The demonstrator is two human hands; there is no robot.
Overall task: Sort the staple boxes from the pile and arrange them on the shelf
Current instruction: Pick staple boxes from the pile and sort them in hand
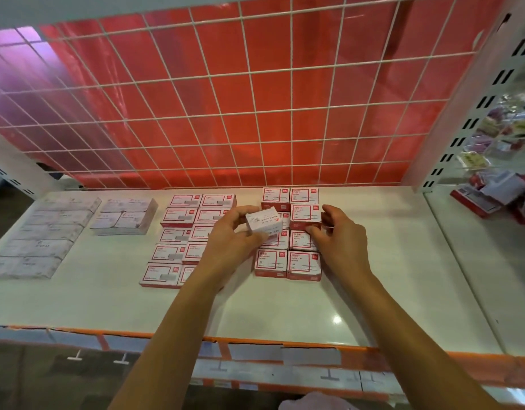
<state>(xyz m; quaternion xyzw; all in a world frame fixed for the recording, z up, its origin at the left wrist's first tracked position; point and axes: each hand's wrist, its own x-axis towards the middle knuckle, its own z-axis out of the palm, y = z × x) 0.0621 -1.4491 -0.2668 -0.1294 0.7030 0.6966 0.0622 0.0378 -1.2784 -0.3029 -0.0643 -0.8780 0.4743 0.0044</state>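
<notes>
White wire grid (pixel 255 113) backs the bay, with a red panel behind it. White shelf (pixel 285 306) below, with an orange front edge and a label strip.

Far left: block of pale flat packs (pixel 42 238) in rows, running front to back. Next to it a smaller stack of pale boxes (pixel 123 216), near the back.

Middle: red-and-white staple boxes (pixel 178 217) laid flat in two columns, touching. The front right ones are partly hidden by the left forearm.

Right of centre: second group of red-and-white boxes (pixel 302 263), two columns, taller, tight together. Some at the back are stacked two high.

Left hand (pixel 228 241) hangs over the gap between the two red groups. Its fingers and thumb curl round a small white box (pixel 264 224), held clear of the shelf and tilted; print too blurred to read.

Right hand (pixel 341 235) is at the right column. Fingers are half curled, thumb low at the front, gripping the raised red box (pixel 305 214) on the upper layer.

Far right: neighbouring bay with mixed packets (pixel 492 190), blurred.
</notes>
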